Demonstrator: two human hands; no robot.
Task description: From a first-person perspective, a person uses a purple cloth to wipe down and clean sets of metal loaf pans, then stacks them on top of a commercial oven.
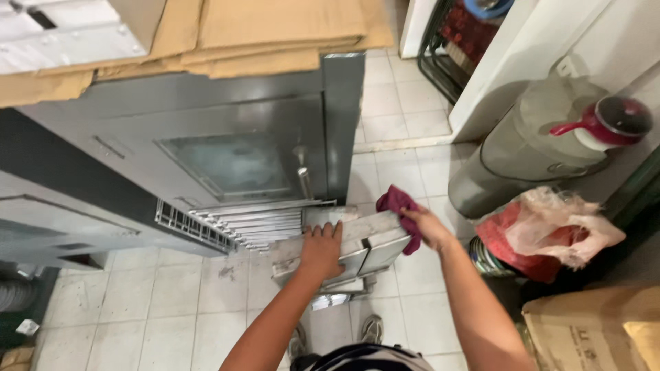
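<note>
Nearest, left hand (pixel 322 249) pressed flat, open, on stacked metal trays (pixel 371 237) — long axis running rightward to right hand (pixel 424 227), gripping maroon rag (pixel 401 205) at their far edge.

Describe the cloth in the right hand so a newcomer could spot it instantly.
Start at the big grey metal oven with the glass door. Below its right corner, the left hand presses on flat metal trays. At their right end the right hand grips a crumpled magenta cloth, the only soft, dark-pink thing among grey metal.
</note>
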